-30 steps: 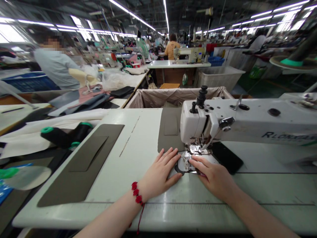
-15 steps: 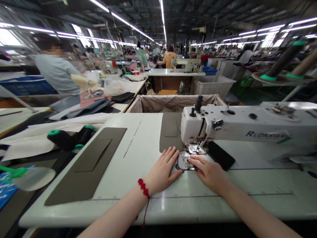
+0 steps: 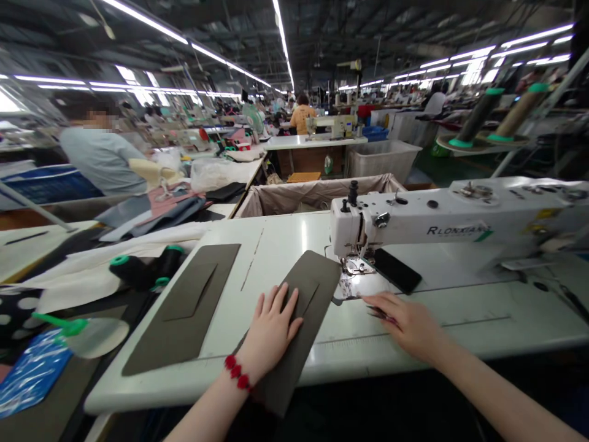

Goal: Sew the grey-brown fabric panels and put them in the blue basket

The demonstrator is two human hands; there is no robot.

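Note:
My left hand, with a red beaded bracelet at the wrist, lies flat with fingers spread on a grey-brown fabric panel. That panel slants across the front table edge and carries a smaller stitched patch. My right hand is closed around small thread snips, mostly hidden by the fingers, just in front of the needle plate. The white sewing machine stands beyond the right hand, its presser foot near the panel's right corner. A second grey-brown panel with a similar patch rests at the left.
A black phone lies by the machine's needle area. Black thread cones and white cloth are left of the table. A cloth-lined bin stands behind it. A person in a light blue shirt is at the far left.
My left hand has drawn the panel from beside the machine toward the front edge, turning it aslant. My right hand has moved right, away from the needle area, and the snips now show.

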